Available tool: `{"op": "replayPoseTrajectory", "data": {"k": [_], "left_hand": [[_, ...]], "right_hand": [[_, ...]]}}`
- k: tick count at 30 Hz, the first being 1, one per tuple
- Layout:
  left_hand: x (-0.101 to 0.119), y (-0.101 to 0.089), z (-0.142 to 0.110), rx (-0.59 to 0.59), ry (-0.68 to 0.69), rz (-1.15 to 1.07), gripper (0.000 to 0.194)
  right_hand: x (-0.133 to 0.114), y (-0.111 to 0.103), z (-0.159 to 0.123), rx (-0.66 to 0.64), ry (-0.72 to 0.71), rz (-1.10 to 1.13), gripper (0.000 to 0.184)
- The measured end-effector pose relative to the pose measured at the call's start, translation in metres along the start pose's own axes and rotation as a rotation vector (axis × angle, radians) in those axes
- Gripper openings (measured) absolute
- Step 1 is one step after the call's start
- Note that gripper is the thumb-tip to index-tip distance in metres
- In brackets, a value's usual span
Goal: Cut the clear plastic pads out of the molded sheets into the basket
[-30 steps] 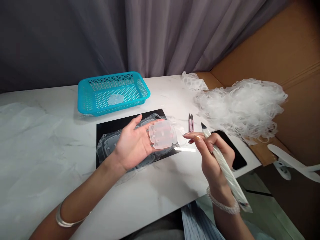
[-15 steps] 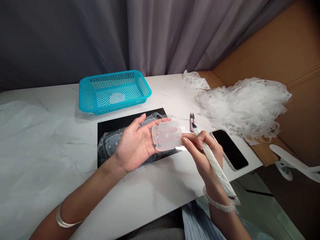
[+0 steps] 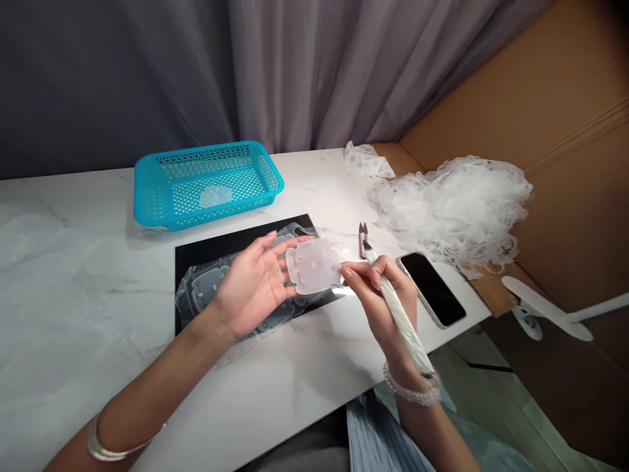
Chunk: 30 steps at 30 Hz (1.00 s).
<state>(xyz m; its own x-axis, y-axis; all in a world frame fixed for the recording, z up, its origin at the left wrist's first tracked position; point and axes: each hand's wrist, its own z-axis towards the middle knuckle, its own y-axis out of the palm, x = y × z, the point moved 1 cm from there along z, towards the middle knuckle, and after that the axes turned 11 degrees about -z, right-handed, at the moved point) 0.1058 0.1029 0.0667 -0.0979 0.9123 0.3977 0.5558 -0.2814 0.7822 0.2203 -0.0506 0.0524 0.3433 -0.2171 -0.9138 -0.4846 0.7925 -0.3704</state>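
Note:
My right hand (image 3: 386,288) pinches the right edge of a thin, translucent plastic piece (image 3: 314,265) with small holes. The same hand also keeps a slim dark-tipped tool (image 3: 400,318) wrapped in white, which slants along the palm to the wrist. Palm up, my left hand (image 3: 255,282) is open with fingers spread behind the piece's left side; whether they touch it I cannot tell. Beneath the hands, a clear film-like sheet with moulded outlines (image 3: 209,285) lies on a black mat (image 3: 216,250), partly hidden by my left hand.
A blue perforated basket (image 3: 209,219) holds one similar piece. Pink-handled snips (image 3: 363,242), a phone (image 3: 435,288) and a pile of translucent scraps (image 3: 457,210) lie on the right. Cardboard (image 3: 491,111) rises behind the scraps. Crinkled clear film (image 3: 63,314) covers the left tabletop.
The whole view has shifted, so the basket, mat and phone appear further left. The plastic piece has tilted slightly in my right hand's pinch. My left hand stays open behind it.

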Motion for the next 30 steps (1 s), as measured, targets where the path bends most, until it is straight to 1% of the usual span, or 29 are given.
{"op": "replayPoseTrajectory", "data": {"k": [4,7,9,11,13,14,16,18,19,20,22,24,25,26,28,29,30], "left_hand": [[0.000,-0.001,0.001,-0.001,0.002,0.014,0.051],[0.000,-0.006,0.003,-0.008,0.020,0.003,0.049],[0.000,-0.010,0.005,0.010,0.031,0.000,0.048],[-0.002,-0.014,0.007,0.037,0.026,0.003,0.047],[-0.004,-0.015,0.008,0.052,0.006,-0.002,0.047],[-0.005,-0.015,0.009,0.050,-0.007,-0.011,0.046],[-0.008,-0.015,0.010,0.024,-0.037,-0.041,0.045],[-0.012,-0.013,0.010,-0.015,-0.069,-0.078,0.044],[-0.013,-0.013,0.009,-0.028,-0.076,-0.089,0.043],[-0.013,-0.012,0.009,-0.035,-0.073,-0.092,0.042],[-0.010,-0.013,0.008,-0.032,-0.036,-0.073,0.036],[0.003,-0.015,0.009,-0.023,0.068,-0.009,0.032],[0.014,-0.016,0.010,-0.017,0.157,0.041,0.035],[0.029,-0.018,0.013,-0.007,0.277,0.113,0.040],[0.065,-0.022,0.019,0.043,0.589,0.366,0.049],[0.084,-0.025,0.024,0.076,0.741,0.558,0.050],[0.102,-0.028,0.029,0.142,0.877,0.830,0.051]], "right_hand": [[0.003,-0.001,0.000,0.010,0.008,0.006,0.043],[0.004,-0.003,-0.001,0.054,0.001,0.001,0.042],[0.005,-0.003,-0.001,0.102,-0.046,-0.022,0.042],[0.004,0.000,-0.003,0.135,-0.137,-0.062,0.041],[0.003,0.004,-0.006,0.099,-0.243,-0.109,0.038],[0.002,0.008,-0.007,0.053,-0.293,-0.133,0.037],[0.000,0.014,-0.011,-0.084,-0.360,-0.152,0.035],[-0.003,0.019,-0.014,-0.196,-0.365,-0.114,0.034],[-0.003,0.019,-0.015,-0.216,-0.342,-0.074,0.033],[-0.003,0.017,-0.015,-0.203,-0.307,-0.036,0.031],[0.001,0.011,-0.013,-0.100,-0.213,0.005,0.028],[0.007,0.002,-0.009,0.025,-0.118,0.050,0.030],[0.011,-0.003,-0.006,0.067,-0.082,0.081,0.032],[0.016,-0.007,-0.004,0.088,-0.057,0.120,0.033],[0.024,-0.014,-0.001,0.087,-0.027,0.185,0.033],[0.028,-0.017,0.000,0.075,-0.016,0.191,0.033],[0.031,-0.019,0.000,0.061,-0.004,0.182,0.035]]}}
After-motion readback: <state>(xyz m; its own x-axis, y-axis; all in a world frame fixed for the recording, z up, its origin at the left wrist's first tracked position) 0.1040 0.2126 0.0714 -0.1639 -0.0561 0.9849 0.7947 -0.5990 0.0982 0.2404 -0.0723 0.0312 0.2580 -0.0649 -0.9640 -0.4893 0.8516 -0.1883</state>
